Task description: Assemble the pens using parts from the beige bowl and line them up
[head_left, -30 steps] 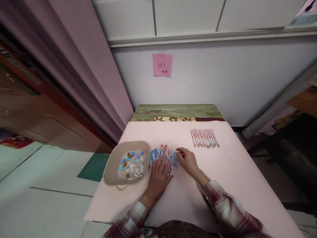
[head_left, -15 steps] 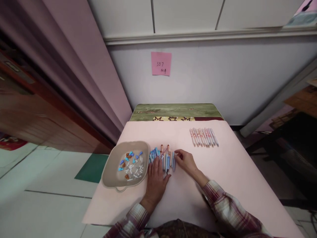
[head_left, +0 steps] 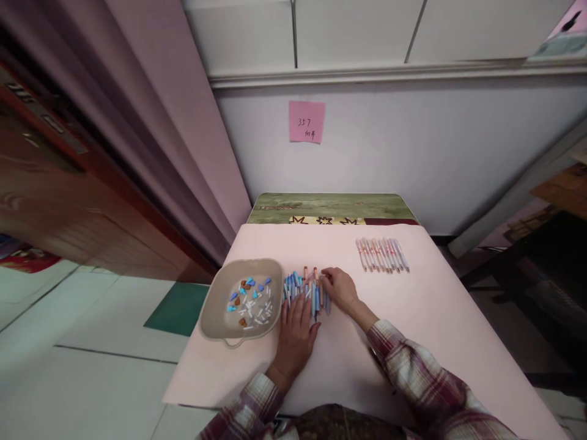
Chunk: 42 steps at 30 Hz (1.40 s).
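Observation:
Blue, white and brown pens lie side by side in a loose bunch on the pink table cover. Over the near left part of the bunch my left hand rests palm down, fingers stretched and thumb apart. At the bunch's right edge, my right hand has its fingers curled and pinched beside the pens; whatever may be between the fingertips is hidden. Left of the bunch stands a beige basin holding small blue and brown caps and short white pieces.
A tidy row of clear pens with reddish marks lies farther back on the right. The pink-covered table ends at a green board against the wall. A pink note is stuck there; a curtain hangs at left.
The camera view has shifted slightly, moving the scene to the right. My right hand has moved a little closer to the pens; my left hand still lies on them.

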Available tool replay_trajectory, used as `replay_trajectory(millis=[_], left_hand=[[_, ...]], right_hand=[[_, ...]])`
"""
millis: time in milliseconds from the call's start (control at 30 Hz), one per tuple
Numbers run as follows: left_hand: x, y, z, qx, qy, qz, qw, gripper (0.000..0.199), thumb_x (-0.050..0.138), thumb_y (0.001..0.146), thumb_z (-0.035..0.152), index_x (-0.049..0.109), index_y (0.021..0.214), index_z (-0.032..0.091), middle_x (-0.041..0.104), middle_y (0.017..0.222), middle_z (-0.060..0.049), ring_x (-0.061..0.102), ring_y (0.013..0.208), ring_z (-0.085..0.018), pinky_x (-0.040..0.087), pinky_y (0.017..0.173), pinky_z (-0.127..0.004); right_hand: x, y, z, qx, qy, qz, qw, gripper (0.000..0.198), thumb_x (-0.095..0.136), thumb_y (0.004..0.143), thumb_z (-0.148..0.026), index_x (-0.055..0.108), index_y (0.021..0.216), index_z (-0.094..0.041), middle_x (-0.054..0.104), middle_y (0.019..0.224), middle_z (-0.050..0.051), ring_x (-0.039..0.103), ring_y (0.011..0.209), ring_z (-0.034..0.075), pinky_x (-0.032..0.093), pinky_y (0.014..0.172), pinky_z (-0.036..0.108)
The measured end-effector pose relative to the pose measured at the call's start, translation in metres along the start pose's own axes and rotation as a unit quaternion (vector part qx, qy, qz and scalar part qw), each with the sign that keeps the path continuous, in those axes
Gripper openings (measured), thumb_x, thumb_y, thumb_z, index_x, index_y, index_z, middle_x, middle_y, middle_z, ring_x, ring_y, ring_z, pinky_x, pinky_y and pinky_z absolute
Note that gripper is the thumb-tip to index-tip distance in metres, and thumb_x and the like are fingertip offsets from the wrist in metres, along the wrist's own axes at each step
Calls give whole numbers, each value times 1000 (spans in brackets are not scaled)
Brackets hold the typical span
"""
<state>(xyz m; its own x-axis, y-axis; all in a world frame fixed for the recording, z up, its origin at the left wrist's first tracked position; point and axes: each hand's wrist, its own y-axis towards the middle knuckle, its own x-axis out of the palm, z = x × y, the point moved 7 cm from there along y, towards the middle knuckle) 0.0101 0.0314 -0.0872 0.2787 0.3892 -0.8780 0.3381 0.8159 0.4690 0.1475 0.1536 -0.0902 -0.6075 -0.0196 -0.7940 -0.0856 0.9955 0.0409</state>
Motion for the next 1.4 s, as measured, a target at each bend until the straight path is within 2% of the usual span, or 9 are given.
replay_trajectory(millis=[100,267,433,600,800,900,1067,1300,1400], left_hand=[[-6,-1,6,35,-17,4,999,41,48,92,22,50,132,13,54,138,-16,42,135,-27,25,114,-52],[-10,-4,12,79,-45,1,996,30,46,93,17,59,120,16,62,128,-13,52,125,-24,32,110,-48],[-12,-7,12,94,-76,6,993,28,44,92,13,61,114,16,66,121,-12,57,118,-24,35,107,-47],[-15,-7,12,86,-81,37,992,21,48,91,15,65,103,17,69,112,-9,60,109,-23,34,108,-48],[-13,-6,8,56,-56,53,995,19,53,90,18,65,104,18,69,115,-8,58,112,-24,31,110,-49],[-13,-4,5,32,-47,59,997,19,54,90,19,65,105,17,67,118,-10,58,114,-25,30,110,-49],[-18,-1,4,21,-44,75,996,21,52,90,19,64,107,14,66,121,-13,56,118,-25,31,109,-49],[-21,0,1,9,-48,80,996,19,52,89,17,61,106,14,66,117,-14,57,113,-26,35,107,-50],[-21,0,-1,6,-51,88,995,22,52,88,14,58,109,13,66,114,-15,57,113,-26,37,105,-50]], right_hand=[[-8,5,-8,-25,-10,-1,1000,25,52,92,-29,69,109,-23,68,104,6,64,89,18,43,80,26],[3,14,-48,-205,-115,-96,967,23,52,93,-26,68,109,-30,65,115,3,64,94,17,42,74,25],[20,22,-64,-259,-141,-147,944,10,62,87,-24,72,87,-27,68,100,2,65,84,16,41,68,23],[9,21,-62,-270,-126,-129,946,10,59,90,-25,68,95,-25,66,105,4,65,87,16,43,70,23],[-28,-8,-29,-227,34,25,973,13,51,94,-25,59,104,-21,66,95,3,64,74,13,48,71,24],[-22,-36,-16,-267,26,27,963,16,50,93,-22,60,105,-21,68,94,5,65,82,16,51,74,27],[-6,-70,-3,-318,4,42,947,28,46,92,-12,62,111,-23,66,115,8,62,106,18,52,91,32],[-10,-76,12,-268,32,75,960,27,44,90,-11,65,103,-22,66,113,8,63,103,18,53,89,32],[-18,-73,20,-197,88,112,970,25,45,87,-12,63,101,-21,67,102,8,65,91,18,53,81,30]])
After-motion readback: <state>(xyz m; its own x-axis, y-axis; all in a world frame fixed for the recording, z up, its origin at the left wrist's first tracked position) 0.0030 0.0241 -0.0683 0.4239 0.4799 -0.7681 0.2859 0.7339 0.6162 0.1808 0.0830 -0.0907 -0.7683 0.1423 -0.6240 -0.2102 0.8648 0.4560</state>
